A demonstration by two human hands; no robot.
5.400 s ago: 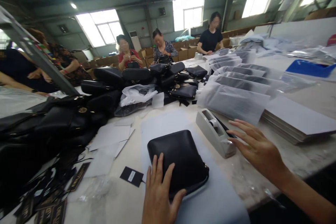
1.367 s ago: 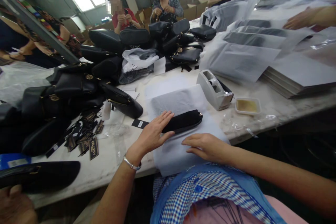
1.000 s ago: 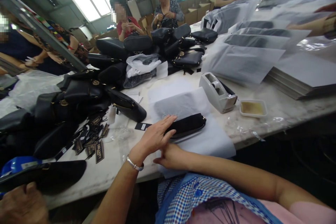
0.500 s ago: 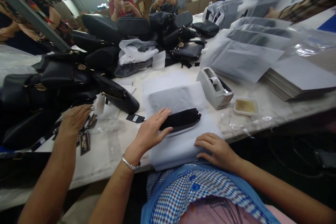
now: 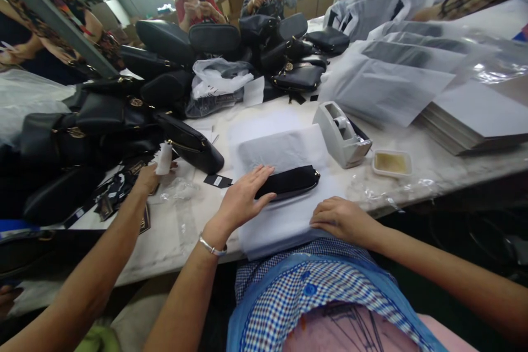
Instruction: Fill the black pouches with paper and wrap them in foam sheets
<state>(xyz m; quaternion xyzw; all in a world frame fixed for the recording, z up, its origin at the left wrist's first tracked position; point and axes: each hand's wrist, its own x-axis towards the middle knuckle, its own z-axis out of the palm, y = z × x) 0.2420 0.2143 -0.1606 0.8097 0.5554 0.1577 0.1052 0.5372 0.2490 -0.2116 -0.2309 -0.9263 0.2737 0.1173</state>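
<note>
A black bag (image 5: 292,181) lies across a sheet of white wrapping paper (image 5: 270,231) at the table's front edge. My left hand (image 5: 243,198) rests flat on its left end, fingers stretched out. At the paper's right edge, my right hand (image 5: 342,223) has its fingers curled together, pinching that edge. A black hang tag (image 5: 218,181) sits just left of the bag. Through the paper's upper part a grey flat shape shows dimly. A co-worker's hand (image 5: 149,177) reaches in from the left among tags, beside a standing black bag (image 5: 192,146) with a gold zip.
Black handbags (image 5: 99,115) are heaped at the left and back. Right of the paper stand a tape dispenser (image 5: 350,153) and a small dish with a yellow pad (image 5: 391,163). Wrapped bags (image 5: 396,77) and stacked white boards (image 5: 474,115) lie farther right. People work across the table.
My right hand's fingers have drawn together at the paper's edge. My left hand stays on the bag. The co-worker's hand has moved right, to the white slip by the standing bag.
</note>
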